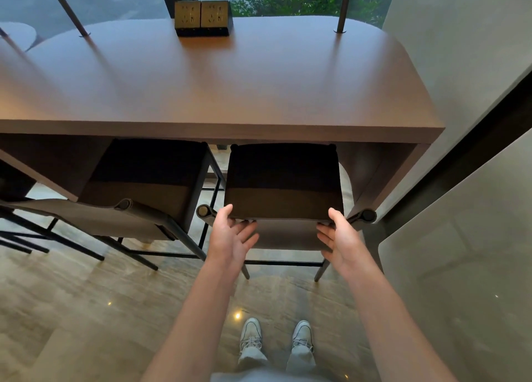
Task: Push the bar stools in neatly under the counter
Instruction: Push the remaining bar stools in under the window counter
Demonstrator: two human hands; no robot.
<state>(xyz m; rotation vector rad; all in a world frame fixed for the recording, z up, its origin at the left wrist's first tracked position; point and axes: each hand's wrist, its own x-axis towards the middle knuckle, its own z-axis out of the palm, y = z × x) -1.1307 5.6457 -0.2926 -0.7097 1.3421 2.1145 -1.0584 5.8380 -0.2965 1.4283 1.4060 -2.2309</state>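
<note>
Two dark bar stools stand at the brown counter (218, 128). The right stool (283, 180) has its dark seat partly under the counter's front edge, with its low backrest (283, 234) toward me. My left hand (231, 236) and my right hand (339, 237) reach to the backrest's two ends, fingers loosely spread, thumbs up by the seat's rear edge. Whether they touch the backrest I cannot tell. The left stool (149, 180) sits angled under the counter, its backrest (109, 219) sticking out.
A grey wall (466, 93) and a dark door frame close off the right side next to the right stool. A socket box (203, 18) sits at the counter's back, between two slanted metal posts. Part of another stool's legs (23, 237) shows at far left. Polished floor lies behind me.
</note>
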